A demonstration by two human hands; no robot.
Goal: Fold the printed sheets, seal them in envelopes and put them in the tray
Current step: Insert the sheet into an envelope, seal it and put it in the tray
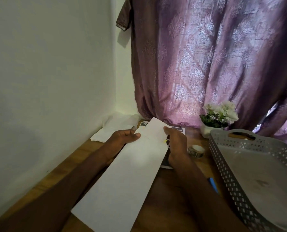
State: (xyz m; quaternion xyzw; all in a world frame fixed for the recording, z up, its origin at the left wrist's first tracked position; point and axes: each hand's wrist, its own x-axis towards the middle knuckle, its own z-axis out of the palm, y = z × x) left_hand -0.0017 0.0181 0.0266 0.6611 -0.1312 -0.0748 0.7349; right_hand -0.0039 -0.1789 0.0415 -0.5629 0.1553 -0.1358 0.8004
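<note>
Two hands, left [124, 137] and right [176, 144], share one folded sheet [122, 173]. One tray [223, 158], one tape roll [196, 150], one flower pot [219, 117] and one blue pen [213, 185] are visible. One envelope stack [106, 134] lies by the wall.

A wooden table [176, 195] carries a grey perforated tray [260, 173] at right, a tape roll [196, 151], a blue pen [213, 185], a potted white flower [218, 119], printed sheets [179, 130] and white envelopes [104, 133] by the wall
</note>
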